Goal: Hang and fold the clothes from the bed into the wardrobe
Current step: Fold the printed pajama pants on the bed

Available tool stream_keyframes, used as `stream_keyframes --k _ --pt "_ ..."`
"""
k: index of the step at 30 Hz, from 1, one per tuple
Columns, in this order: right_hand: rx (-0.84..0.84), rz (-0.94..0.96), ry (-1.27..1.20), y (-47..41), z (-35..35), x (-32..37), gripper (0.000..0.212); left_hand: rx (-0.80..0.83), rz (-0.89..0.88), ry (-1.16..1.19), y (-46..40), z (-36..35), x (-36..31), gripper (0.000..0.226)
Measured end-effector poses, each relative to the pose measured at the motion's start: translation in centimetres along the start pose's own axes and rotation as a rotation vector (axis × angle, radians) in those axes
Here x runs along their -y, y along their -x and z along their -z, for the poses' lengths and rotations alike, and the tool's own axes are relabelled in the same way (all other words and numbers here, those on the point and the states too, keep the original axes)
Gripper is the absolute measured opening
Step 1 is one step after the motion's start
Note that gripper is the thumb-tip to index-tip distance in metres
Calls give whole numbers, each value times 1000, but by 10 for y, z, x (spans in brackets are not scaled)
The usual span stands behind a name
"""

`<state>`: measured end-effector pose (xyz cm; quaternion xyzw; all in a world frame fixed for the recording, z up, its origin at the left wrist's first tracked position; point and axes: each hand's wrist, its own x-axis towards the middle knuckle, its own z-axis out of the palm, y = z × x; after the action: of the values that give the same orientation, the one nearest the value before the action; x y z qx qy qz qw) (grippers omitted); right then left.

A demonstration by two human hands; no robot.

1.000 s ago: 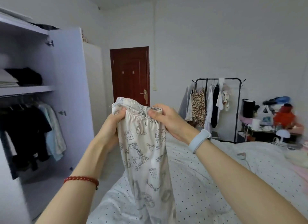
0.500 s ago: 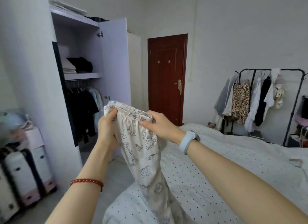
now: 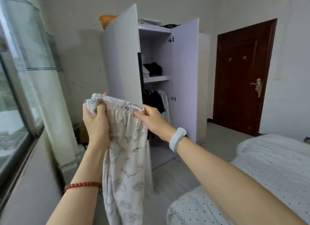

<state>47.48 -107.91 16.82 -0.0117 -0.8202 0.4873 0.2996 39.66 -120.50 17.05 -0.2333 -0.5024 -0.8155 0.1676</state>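
My left hand (image 3: pixel 95 122): raised, fingers curled round one end of the elastic waistband of the cream printed cotton trousers (image 3: pixel 125 151). My right hand (image 3: pixel 151 122): pinching the other end, arm outstretched. Trousers hang in the air between both. Beyond: pale lilac wardrobe (image 3: pixel 184 84), doors open. Right: white dotted bed (image 3: pixel 268 174); dark red wooden door (image 3: pixel 243 77). Left: window (image 3: pixel 13 117).

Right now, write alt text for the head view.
Two hands hold printed pyjama trousers up by the elastic waistband, left hand and right hand gripping its ends. Behind them an open wardrobe shows folded and hanging clothes; a dotted bed lies at right.
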Motion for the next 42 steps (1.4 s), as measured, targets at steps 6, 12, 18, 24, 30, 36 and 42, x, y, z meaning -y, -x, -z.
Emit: stream_keyframes --k 6,12,18,24,30,36,42 --pt "-64 -103 15 19 20 -37 15 435 70 -238 7 15 17 19" --pt "-233 -139 146 45 73 -60 21 825 126 -585 5 8 42 40" --pt "-337 -93 441 85 106 -73 13 1098 259 -645 23 -4 74 31" --pt "-371 -219 671 154 132 -102 18 1258 391 -584 62 -19 114 53" --pt "-545 -239 765 190 162 -106 23 1317 551 -258 82 -40 124 60" --pt "-709 -284 635 204 189 -109 13 1300 412 -295 104 -67 114 35" --pt "-530 -441 504 223 205 -100 19 947 231 -212 110 -93 125 33"
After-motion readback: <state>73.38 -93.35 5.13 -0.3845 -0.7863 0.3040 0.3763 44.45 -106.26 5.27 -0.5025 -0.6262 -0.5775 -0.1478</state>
